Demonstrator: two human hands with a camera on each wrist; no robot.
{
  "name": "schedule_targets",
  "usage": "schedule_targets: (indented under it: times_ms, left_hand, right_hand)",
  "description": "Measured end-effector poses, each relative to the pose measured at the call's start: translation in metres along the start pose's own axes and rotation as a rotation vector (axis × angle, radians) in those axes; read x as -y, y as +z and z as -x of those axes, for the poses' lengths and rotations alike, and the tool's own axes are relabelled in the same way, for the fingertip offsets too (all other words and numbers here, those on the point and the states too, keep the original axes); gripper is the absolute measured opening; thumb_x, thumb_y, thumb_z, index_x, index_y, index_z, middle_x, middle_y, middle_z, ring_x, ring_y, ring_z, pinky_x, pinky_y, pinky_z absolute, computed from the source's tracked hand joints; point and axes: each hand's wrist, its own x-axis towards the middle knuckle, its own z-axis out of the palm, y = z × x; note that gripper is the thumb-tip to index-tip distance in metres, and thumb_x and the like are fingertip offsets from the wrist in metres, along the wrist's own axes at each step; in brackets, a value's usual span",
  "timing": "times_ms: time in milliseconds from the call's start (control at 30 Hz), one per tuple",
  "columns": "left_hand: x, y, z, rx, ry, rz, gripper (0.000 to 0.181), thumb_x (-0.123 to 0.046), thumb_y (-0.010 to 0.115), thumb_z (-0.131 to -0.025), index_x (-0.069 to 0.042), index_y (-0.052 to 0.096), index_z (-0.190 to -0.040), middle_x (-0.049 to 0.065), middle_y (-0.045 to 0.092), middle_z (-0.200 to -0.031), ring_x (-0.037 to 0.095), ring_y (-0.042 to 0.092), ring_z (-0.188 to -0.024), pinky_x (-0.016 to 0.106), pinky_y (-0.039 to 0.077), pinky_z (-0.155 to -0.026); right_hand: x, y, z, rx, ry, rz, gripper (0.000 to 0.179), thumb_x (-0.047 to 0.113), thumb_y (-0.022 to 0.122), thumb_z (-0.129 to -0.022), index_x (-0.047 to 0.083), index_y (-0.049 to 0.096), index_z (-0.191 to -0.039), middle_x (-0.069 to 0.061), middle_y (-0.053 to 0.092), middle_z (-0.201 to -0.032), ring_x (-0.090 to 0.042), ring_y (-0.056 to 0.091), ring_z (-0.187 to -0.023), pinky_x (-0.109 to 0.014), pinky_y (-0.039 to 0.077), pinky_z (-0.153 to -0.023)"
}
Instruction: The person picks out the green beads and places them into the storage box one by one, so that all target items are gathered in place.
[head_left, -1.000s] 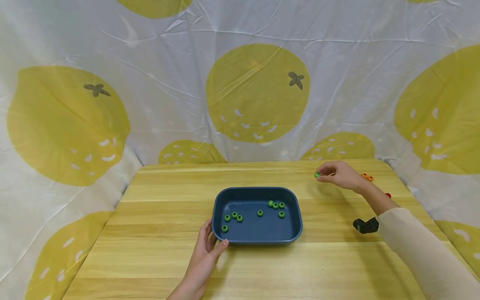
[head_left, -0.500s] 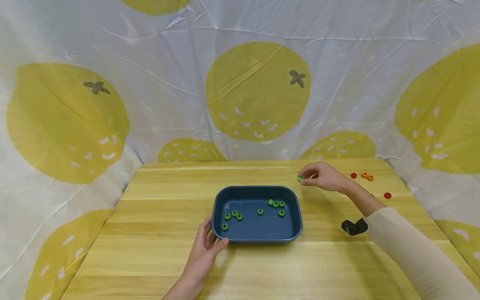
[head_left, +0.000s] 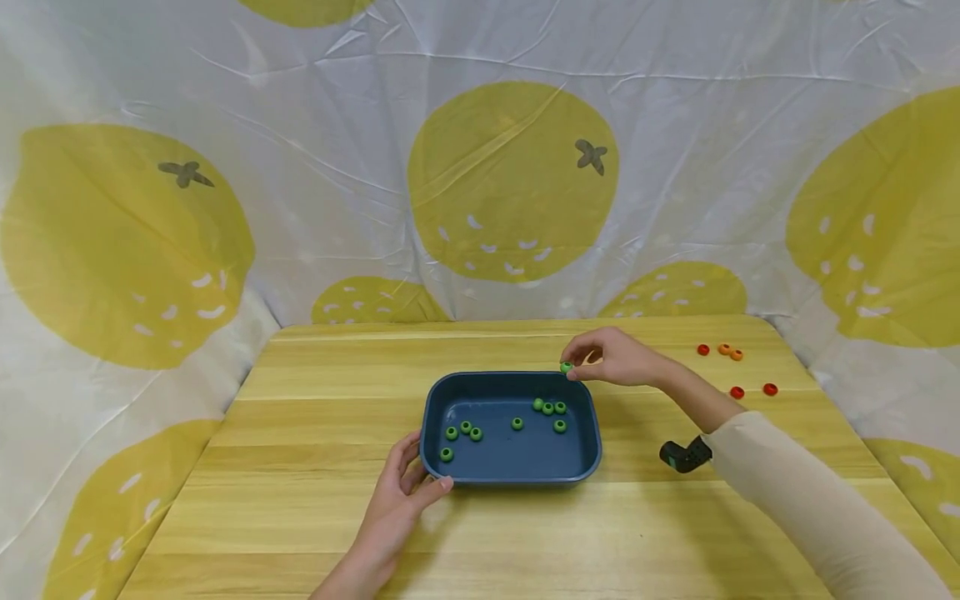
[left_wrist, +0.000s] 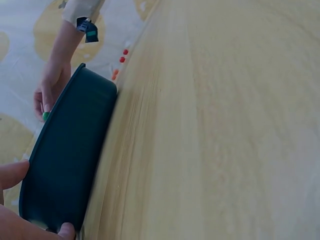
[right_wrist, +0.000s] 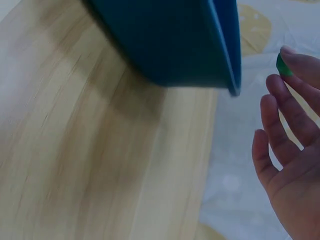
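Note:
A blue rectangular tray (head_left: 495, 481) stands on the wooden table with several green beads (head_left: 517, 423) scattered inside it. My left hand (head_left: 393, 492) grips the tray's near left corner, thumb at the front rim and fingers along the left side. Between thumb and forefinger of my right hand (head_left: 617, 357) is one green bead (head_left: 566, 367), pinched over the tray's far rim, toward its right end. The right wrist view shows the same bead (right_wrist: 283, 65) at the fingertips, with the other fingers spread apart, beside the tray's outer wall (right_wrist: 165, 40).
Two orange beads (head_left: 724, 349) and several red beads (head_left: 770, 389) lie on the table (head_left: 315, 517) at the far right. A black device (head_left: 684, 456) is worn at the right wrist. A lemon-patterned curtain (head_left: 510, 192) hangs behind the table.
My right hand has carried the pinched green bead leftward from the table's far right side to the tray's far rim. The left hand and the tray stay in about the same place.

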Motion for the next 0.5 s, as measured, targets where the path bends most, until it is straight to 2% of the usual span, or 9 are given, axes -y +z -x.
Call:
schedule_targets:
  times_ms: [133, 500]
  left_hand:
    - [-0.001, -0.002, -0.001, 0.005, 0.002, 0.008, 0.081, -0.006, 0.081, -0.089, -0.014, 0.036, -0.156, 0.014, 0.042, -0.157, 0.035, 0.046, -0.141, 0.044, 0.044, -0.108]
    - [0.000, -0.005, -0.003, 0.015, 0.015, -0.009, 0.081, -0.007, 0.084, -0.087, -0.015, 0.039, -0.154, 0.014, 0.042, -0.156, 0.035, 0.047, -0.140, 0.046, 0.043, -0.109]
  right_hand:
    - [0.011, 0.005, -0.010, 0.028, -0.039, 0.004, 0.018, 0.019, 0.076, -0.097, 0.011, 0.075, -0.112, 0.004, 0.071, -0.105, -0.019, 0.066, -0.097, -0.045, 0.056, -0.092]
    - [0.034, 0.022, -0.032, 0.098, -0.129, 0.020, 0.017, 0.020, 0.075, -0.098, 0.011, 0.076, -0.112, 0.005, 0.072, -0.104, -0.017, 0.066, -0.096, -0.043, 0.056, -0.091]
